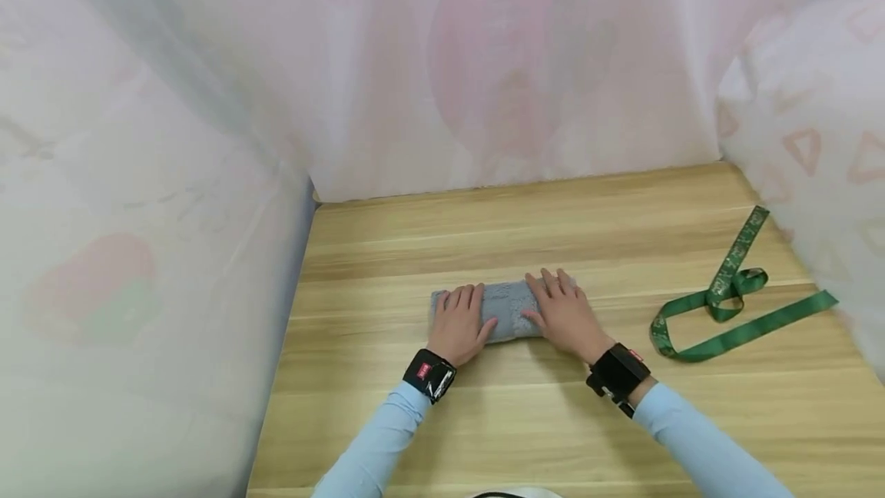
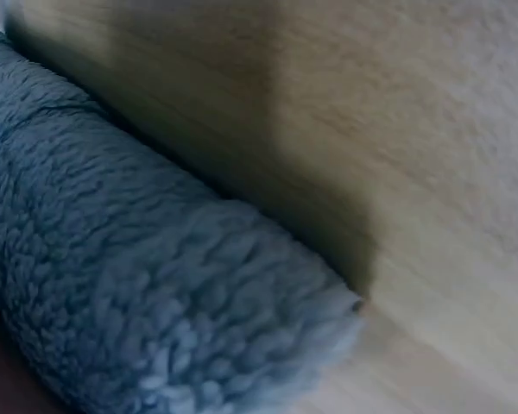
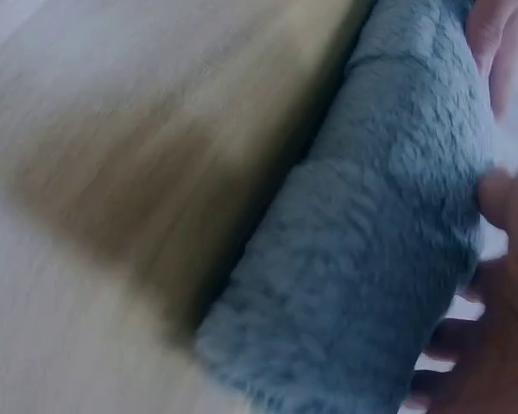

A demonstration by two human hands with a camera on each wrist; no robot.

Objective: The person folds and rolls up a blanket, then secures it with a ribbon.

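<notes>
A grey fluffy cloth, rolled into a short log point(image 1: 503, 311), lies across the middle of the wooden table point(image 1: 553, 421). My left hand point(image 1: 458, 324) rests on its left end with fingers laid flat over the roll. My right hand point(image 1: 561, 309) lies on the right end, fingers spread over the top and thumb against the near side. The left wrist view shows the roll's fuzzy surface point(image 2: 129, 285) and one end against the wood. In the right wrist view the roll point(image 3: 380, 241) fills the frame, with fingertips point(image 3: 492, 34) at its edge.
A green ribbon with gold print point(image 1: 733, 294) lies loosely looped on the table's right side. Pale pink-patterned curtains point(image 1: 498, 68) close in the table at the back, left and right.
</notes>
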